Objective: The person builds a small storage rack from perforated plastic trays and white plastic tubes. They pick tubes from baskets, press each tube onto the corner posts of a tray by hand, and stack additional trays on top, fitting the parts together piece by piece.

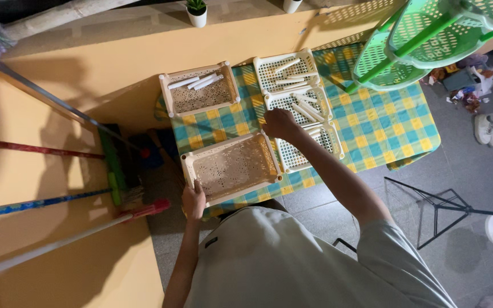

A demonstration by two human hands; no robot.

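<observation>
Beige tray (232, 166) lies nearest to us on the checked cloth (383, 122), a shallow perforated rectangle with nothing in it. We note its long axis running left to right and tilted a little, the right end pointing up toward the white trays. Our left hand (193, 199) sits at its near left corner, thumb laid over the rim; we cannot tell how far the other fingers curl underneath. Our right hand (279, 123) reaches past the tray's far right corner to the middle white tray (299, 105), fingers bunched downward over the white rods (306, 109); whether they grip one we cannot tell.

Three white trays stand in a column, touching one another, each holding rods that lie at mixed angles. A second beige tray (199, 88) sits apart at the far left of the cloth with a few rods along its far edge. Green baskets (423, 40) stack at the table's far right. Broom handles (41, 151) lean at left.
</observation>
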